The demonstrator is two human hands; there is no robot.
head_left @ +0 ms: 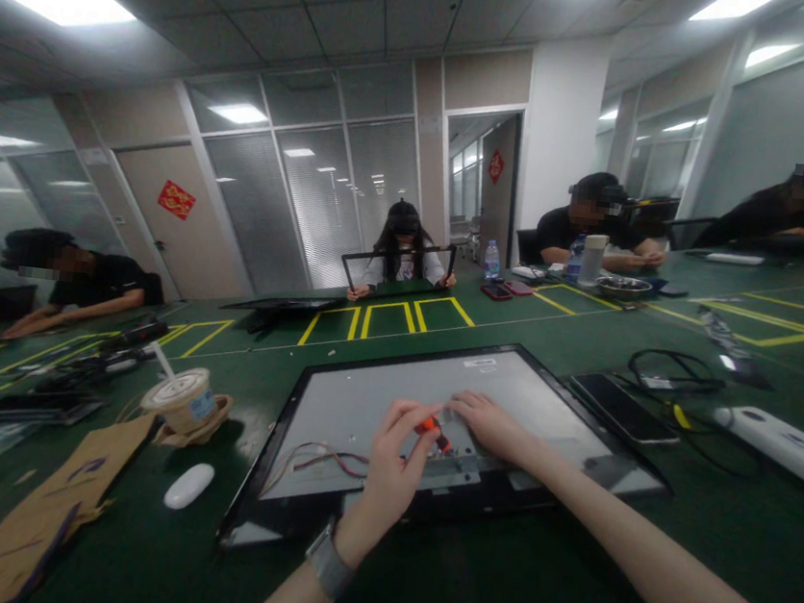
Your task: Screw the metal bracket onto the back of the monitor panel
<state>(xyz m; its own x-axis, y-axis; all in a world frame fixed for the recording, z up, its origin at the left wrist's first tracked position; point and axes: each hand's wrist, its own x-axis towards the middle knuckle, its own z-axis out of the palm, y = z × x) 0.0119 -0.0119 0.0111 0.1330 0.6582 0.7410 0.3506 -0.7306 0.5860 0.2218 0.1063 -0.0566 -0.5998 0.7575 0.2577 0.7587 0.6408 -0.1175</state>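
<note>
A flat display panel [354, 403] with a grey back and a black frame lies on the green table in front of me. Over its lower middle, my left hand [394, 460] is closed on a small orange-and-black tool [435, 431] held between thumb and fingers; its exact kind is blurred. Just right of it, my right hand [493, 428] rests on the panel with its fingers stretched out, close to the left fingertips. A metal bracket [466, 469] sits below the hands. Thin coloured wires [332, 463] run across the panel's lower left.
Left are a drink cup [180, 397], a white oval case [189, 486] and flattened cardboard [52, 504]. Right are a phone [623, 407], a black cable [676, 373] and a long white device [784, 447]. Across the table a person holds a black frame [400, 253]; other people sit around.
</note>
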